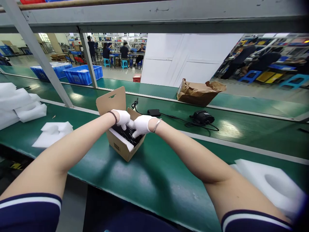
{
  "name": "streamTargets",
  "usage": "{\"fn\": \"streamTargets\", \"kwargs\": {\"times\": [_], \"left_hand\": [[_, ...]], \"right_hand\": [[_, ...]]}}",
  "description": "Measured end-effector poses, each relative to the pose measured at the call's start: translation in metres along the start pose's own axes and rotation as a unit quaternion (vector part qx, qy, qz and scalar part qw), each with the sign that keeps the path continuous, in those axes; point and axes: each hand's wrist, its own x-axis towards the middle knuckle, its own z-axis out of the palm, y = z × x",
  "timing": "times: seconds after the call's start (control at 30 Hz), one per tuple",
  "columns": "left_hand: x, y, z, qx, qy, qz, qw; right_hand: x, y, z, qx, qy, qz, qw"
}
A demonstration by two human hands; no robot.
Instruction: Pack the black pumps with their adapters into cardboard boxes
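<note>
Head view: open cardboard carton [118, 146] on green worktop [159, 193], left of middle, between near edge and white rail [224, 145].
Carton contents: black cable [131, 138], loose strands bunched; white liner [122, 138] along the near-left wall. Deeper contents hidden by hands.
Carton lid: raised at the far-left side, slot in its upper part.
Blue crates: two past the rail, on the left; nearer crate [83, 75] has something white in it, too small to tell.
Brown paper package [200, 93]: top crumpled, on the far strip; contents hidden.
Left hand [122, 119]: white glove, fingers bent down into carton mouth, over far-left part of cable. Can't tell if they grip.
Right hand [142, 125]: white glove, at carton's right side, thumb and fingers down at cable. Can't tell if pinched on it.
Carton heading: one bottom corner aimed at worktop near edge; printed wall slants from left to near right.
Cable axis: can't tell, strands cross.
Past the rail: black adapter [154, 112] just beyond right hand; corded black round device [203, 117] farther right.
Foam: notched piece [53, 132] and stack [16, 101] toward left end; hollowed block [270, 183] at right.
</note>
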Motion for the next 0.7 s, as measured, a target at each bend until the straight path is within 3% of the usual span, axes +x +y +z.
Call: {"fn": "streamTargets", "kwargs": {"times": [0.07, 0.13, 0.2, 0.27, 0.33, 0.37, 0.43, 0.47, 0.53, 0.57, 0.63, 0.7], "left_hand": [[0.010, 0.001, -0.005, 0.004, -0.038, -0.012, 0.999], [0.014, 0.002, -0.011, 0.011, -0.057, -0.018, 0.998], [0.007, 0.003, -0.014, 0.017, -0.039, -0.018, 0.999], [-0.017, 0.005, -0.005, 0.021, 0.003, -0.021, 1.000], [-0.050, 0.013, 0.022, -0.001, 0.134, -0.040, 0.990], [-0.067, 0.018, 0.042, -0.040, 0.284, -0.056, 0.956], [-0.092, 0.032, 0.087, -0.098, 0.583, -0.114, 0.798], [-0.098, 0.039, 0.106, -0.093, 0.645, -0.116, 0.749], [-0.095, 0.050, 0.127, -0.070, 0.595, -0.073, 0.797], [-0.088, 0.053, 0.128, -0.064, 0.531, -0.057, 0.843], [-0.070, 0.054, 0.113, -0.072, 0.390, -0.047, 0.917], [-0.056, 0.050, 0.091, -0.091, 0.297, -0.061, 0.949]], "right_hand": [[-0.001, -0.003, 0.002, 0.039, 0.057, 0.002, 0.998], [-0.002, -0.008, 0.007, 0.071, 0.077, 0.023, 0.994], [-0.002, -0.013, 0.013, 0.093, 0.064, 0.047, 0.992], [-0.002, -0.016, 0.018, 0.114, 0.048, 0.051, 0.991], [-0.002, -0.018, 0.020, 0.127, 0.049, 0.052, 0.989], [-0.002, -0.018, 0.021, 0.131, 0.051, 0.052, 0.989], [0.001, -0.018, 0.021, 0.136, 0.050, 0.050, 0.988], [0.002, -0.018, 0.020, 0.138, 0.046, 0.046, 0.988], [0.005, -0.019, 0.019, 0.135, 0.037, 0.034, 0.990], [0.005, -0.020, 0.019, 0.133, 0.042, 0.028, 0.990], [0.002, -0.018, 0.020, 0.125, 0.060, 0.013, 0.990], [-0.006, -0.009, 0.022, 0.115, 0.065, -0.019, 0.991]]}}
